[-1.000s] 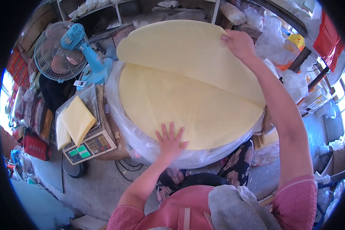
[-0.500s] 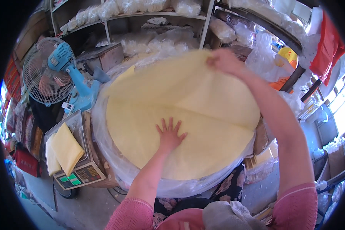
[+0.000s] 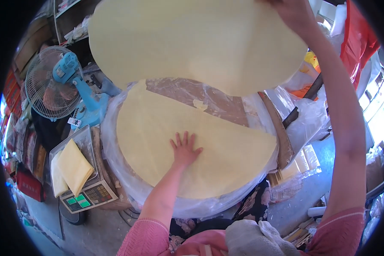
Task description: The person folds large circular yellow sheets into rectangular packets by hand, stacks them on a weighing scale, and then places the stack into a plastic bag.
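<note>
Shelves (image 3: 68,8) peek past a raised sheet (image 3: 192,47) pinched by right fingers (image 3: 275,1). Left fingers (image 3: 185,140) splay, empty, on a half-round sheet (image 3: 219,155) near fan (image 3: 65,68), scale (image 3: 89,197).

At one o'clock the top edge crops the right grip (image 3: 295,16), which seems slightly blurred. The raised yellow sheet (image 3: 192,42) it holds runs out of frame at twelve.

Pink top (image 3: 198,245), textured sleeves (image 3: 144,239), grey cloth (image 3: 252,239), dark floral trousers (image 3: 255,202), bare hands (image 3: 185,151)
</note>
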Motion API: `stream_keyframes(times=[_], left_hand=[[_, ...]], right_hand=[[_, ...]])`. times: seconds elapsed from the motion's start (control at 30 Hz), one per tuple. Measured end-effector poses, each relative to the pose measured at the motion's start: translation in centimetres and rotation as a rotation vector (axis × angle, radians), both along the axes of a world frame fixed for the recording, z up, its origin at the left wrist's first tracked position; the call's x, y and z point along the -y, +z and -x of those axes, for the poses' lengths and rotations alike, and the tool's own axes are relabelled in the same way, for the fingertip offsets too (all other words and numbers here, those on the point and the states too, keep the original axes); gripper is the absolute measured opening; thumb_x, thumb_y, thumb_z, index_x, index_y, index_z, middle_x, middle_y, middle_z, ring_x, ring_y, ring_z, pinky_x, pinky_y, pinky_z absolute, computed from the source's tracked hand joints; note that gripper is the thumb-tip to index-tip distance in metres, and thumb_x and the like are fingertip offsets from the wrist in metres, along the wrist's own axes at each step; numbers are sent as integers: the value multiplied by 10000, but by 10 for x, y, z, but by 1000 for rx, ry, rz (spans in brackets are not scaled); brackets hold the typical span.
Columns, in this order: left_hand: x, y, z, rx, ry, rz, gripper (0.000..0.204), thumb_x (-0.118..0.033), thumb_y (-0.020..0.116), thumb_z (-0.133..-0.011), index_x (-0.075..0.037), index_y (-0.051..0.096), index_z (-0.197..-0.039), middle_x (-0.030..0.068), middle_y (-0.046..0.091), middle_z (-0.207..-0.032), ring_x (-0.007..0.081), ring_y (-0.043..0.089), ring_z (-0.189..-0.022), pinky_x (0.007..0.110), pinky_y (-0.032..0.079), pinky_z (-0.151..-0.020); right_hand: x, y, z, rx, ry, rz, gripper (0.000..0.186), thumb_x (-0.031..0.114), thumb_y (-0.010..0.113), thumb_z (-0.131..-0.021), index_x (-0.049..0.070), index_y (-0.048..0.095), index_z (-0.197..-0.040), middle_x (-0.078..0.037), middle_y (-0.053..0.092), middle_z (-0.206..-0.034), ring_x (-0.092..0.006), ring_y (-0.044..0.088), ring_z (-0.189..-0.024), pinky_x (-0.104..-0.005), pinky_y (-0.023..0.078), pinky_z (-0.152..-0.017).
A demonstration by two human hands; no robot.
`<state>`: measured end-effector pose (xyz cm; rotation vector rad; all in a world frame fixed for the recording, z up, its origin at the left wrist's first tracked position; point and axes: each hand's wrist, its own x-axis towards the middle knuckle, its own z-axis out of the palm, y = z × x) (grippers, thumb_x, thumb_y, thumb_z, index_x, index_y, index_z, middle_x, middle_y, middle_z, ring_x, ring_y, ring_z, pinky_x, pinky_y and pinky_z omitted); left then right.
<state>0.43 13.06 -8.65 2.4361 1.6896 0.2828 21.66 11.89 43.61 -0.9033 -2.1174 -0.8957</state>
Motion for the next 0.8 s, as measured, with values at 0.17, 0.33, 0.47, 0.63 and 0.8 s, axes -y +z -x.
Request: stream_keyframes(times=[0.17,0.33,0.47,0.63,0.8], left_hand=[[3,-11,70,1116,481,-132,990,-178,727,-812,-19,57,-1523,226,153,-1568,333,158,-1459,419,137,-1193],[61,60,133,892,399,-668,740,-124,707,-811,-58,327,-1443,247,290,-1493,330,263,-1426,478,182,-1175],[67,27,192,68,-154,-498,321,-15,636,-768,-90,633,-1080,150,559,-1309,291,406,-1356,563,190,-1153],[56,10,219,90,-214,-313,163,4,624,-743,-90,647,-874,90,680,-1056,263,618,-1104,541,246,-1135],[28,94,189,419,147,271,325,-124,722,-763,-53,595,-1053,118,672,-935,265,649,-898,470,404,-967]], right_hand=[[100,-170,9,144,-59,272,414,-53,564,-714,64,687,-1091,-94,700,-1062,-274,688,-960,-349,560,-813],[157,-348,-10,8,-64,490,401,19,589,-745,94,658,-1133,-79,658,-1101,-267,637,-1039,-373,531,-877],[171,-433,-27,20,-67,568,410,22,594,-738,108,660,-1133,-71,660,-1102,-274,610,-1087,-417,472,-968],[165,-479,-68,-70,-189,805,249,83,633,-828,136,674,-1068,-45,669,-959,-203,628,-948,-389,476,-899],[130,-452,-103,-709,-445,1331,275,261,751,-806,32,655,-924,-115,589,-694,-176,510,-616,-310,456,-602]])
